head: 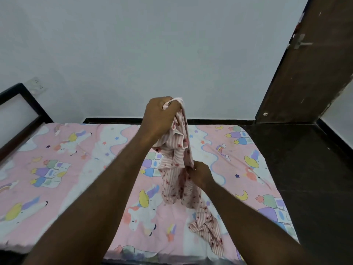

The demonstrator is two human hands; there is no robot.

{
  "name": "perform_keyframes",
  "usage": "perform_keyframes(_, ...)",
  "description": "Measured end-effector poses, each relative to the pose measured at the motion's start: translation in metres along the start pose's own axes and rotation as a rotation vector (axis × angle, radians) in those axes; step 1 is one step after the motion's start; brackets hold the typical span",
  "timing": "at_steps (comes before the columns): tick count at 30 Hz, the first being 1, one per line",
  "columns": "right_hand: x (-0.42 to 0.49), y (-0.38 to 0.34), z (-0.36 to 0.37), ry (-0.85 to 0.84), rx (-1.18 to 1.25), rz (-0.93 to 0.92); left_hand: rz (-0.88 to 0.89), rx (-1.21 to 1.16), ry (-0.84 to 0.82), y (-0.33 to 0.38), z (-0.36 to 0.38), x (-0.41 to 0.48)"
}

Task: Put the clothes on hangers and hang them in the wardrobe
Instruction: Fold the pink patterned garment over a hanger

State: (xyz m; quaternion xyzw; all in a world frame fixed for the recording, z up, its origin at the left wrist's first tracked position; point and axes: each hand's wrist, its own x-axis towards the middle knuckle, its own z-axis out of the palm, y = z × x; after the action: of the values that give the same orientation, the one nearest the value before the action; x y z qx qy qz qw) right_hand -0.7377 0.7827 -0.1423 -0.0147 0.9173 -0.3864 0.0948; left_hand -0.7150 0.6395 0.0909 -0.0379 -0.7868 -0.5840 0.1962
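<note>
Over the middle of the bed [57,188], the left hand [160,117] clamps the pink striped garment's [175,180] top and the right hand [200,175] pinches it lower, its tail on the sheet; still sorting, needing a hanger, none visible.

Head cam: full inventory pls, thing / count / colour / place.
garment: 1, pink striped with small red motifs, held up over the bed, lower end trailing on the bedsheet
bedsheet: 1, pink and white with unicorn and rainbow print, covering the bed
bed frame: 1, dark, along the left and far edges of the bed
wall: 1, pale grey, behind the bed
socket: 1, white, on the wall at far left
door: 1, dark brown, upper right
floor: dark, right of the bed
left hand: 1, grips the garment's top
right hand: 1, grips the garment lower down
</note>
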Motion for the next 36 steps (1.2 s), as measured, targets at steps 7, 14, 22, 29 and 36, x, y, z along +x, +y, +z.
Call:
perform_keyframes(7,0.015,0.024,-0.02,-0.004,0.04,0.1,-0.06,0.0,0.156,-0.015,-0.043,-0.01)
perform_keyframes(14,0.022,-0.049,-0.079,0.138,0.354,-0.047,-0.359,0.219,-0.208,-0.076,-0.046,-0.039)
perform_keyframes(22,-0.004,-0.1,-0.099,0.1,0.189,-0.285,-0.152,0.429,-0.4,-0.111,0.028,-0.036)
perform_keyframes(29,0.008,-0.047,-0.096,0.035,-0.111,-0.156,-0.03,0.412,-0.106,-0.101,0.037,-0.012)
perform_keyframes(36,0.019,0.013,-0.065,0.136,-0.058,0.14,-0.068,0.376,0.093,-0.104,0.029,-0.011)
